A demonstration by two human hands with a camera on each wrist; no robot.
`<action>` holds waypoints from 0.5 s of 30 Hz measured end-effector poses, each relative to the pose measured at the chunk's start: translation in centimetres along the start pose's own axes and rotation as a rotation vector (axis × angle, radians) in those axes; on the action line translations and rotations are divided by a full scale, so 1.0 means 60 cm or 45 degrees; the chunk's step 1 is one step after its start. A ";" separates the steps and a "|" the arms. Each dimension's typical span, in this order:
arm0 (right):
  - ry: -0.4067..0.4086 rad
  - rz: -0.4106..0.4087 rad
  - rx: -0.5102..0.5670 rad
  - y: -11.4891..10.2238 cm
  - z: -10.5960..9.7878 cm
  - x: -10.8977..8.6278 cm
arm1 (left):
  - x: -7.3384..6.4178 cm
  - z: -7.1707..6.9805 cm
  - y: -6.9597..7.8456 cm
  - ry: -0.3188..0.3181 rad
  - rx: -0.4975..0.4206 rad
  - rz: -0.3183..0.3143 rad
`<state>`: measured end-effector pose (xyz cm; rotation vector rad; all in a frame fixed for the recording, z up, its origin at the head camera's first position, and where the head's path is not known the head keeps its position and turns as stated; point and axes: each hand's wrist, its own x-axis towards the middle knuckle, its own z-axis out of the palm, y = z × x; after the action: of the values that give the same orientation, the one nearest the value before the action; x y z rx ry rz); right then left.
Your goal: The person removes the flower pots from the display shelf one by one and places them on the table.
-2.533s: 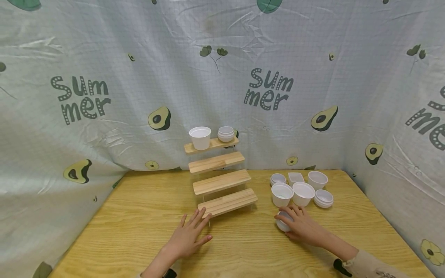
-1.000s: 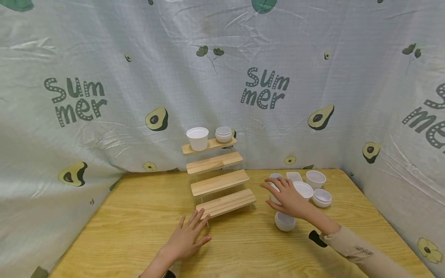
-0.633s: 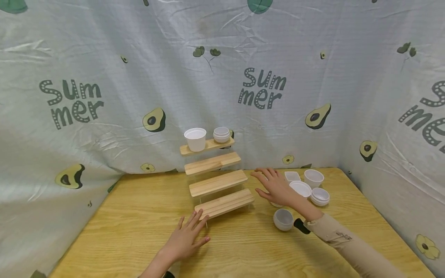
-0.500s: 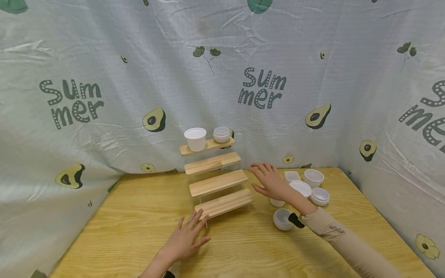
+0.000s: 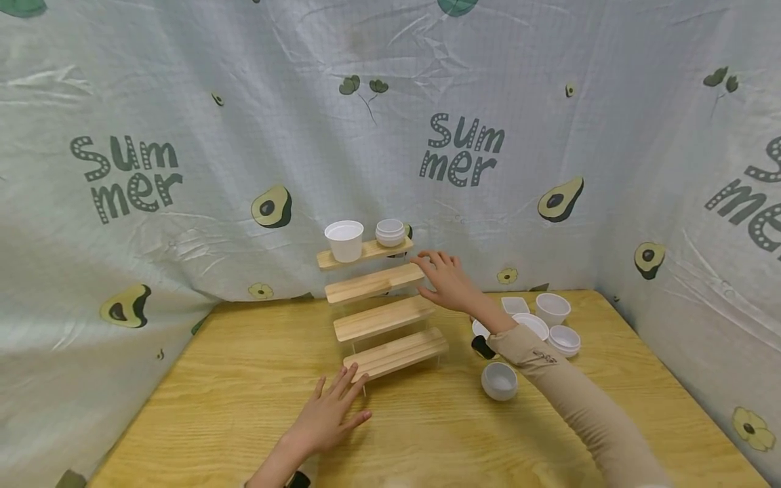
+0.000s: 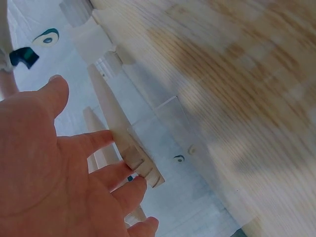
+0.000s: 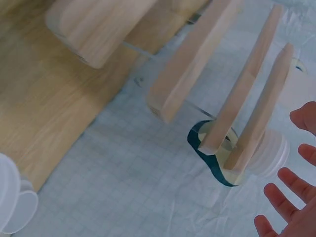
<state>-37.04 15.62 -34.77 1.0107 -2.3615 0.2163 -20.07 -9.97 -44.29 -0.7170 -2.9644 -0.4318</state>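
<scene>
A stepped wooden stand with clear supports stands mid-table. On its top step sit a taller white cup and a small, rounded white bowl to its right. My right hand hovers by the right end of the upper steps, holding nothing. In the right wrist view its spread fingers are close to the bowl but apart from it. My left hand lies with fingers extended against the left end of the lowest step. The left wrist view shows those fingers extended and holding nothing.
Another rounded white bowl stands alone at the front right. Behind it is a group of white containers, including a square one, a cup and a stacked-looking bowl; my right forearm partly covers the group. A printed curtain hangs behind the table.
My right hand has let go of the front bowl, risen past the container group and moved left and back to the stand's upper steps. My left hand has stayed in place.
</scene>
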 end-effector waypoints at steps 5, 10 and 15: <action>-0.043 0.056 0.016 -0.002 0.004 0.036 | 0.001 -0.002 0.001 -0.002 -0.006 -0.009; -0.048 0.115 0.032 -0.004 0.009 0.073 | 0.000 -0.002 0.002 -0.008 -0.012 -0.018; -0.035 0.160 0.023 -0.007 0.013 0.108 | 0.003 -0.001 0.001 -0.004 0.008 -0.011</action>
<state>-40.71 11.03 -31.87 0.8799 -2.4542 0.2731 -20.19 -9.83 -44.21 -0.7047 -2.9717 -0.4223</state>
